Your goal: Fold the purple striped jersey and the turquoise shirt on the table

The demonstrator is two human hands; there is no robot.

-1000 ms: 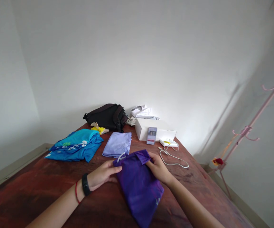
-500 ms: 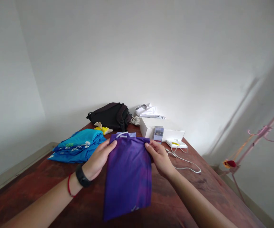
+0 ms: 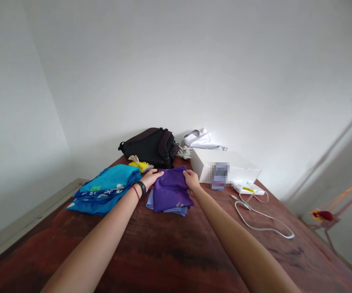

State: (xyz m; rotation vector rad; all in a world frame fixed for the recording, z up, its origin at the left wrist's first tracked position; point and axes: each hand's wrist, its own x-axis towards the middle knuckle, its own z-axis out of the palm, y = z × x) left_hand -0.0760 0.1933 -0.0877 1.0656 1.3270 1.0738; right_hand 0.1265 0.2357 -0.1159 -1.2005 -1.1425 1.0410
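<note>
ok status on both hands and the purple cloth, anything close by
Left hand, right hand: grip on far corners of purple cloth. Purple cloth over folded lavender cloth, edges showing beneath. Blue fabric pile just left of left hand.

Soft, muted light; blurry rack [image 3: 350,202] at right

Black bag [image 3: 151,147] at far left corner of table [image 3: 164,252]; yellow item [image 3: 141,165], form uncertain, in front. White box [image 3: 231,158] near far right corner; white device [image 3: 249,190], cable [image 3: 263,229] before it; pink rack [image 3: 351,203] beyond right edge
</note>
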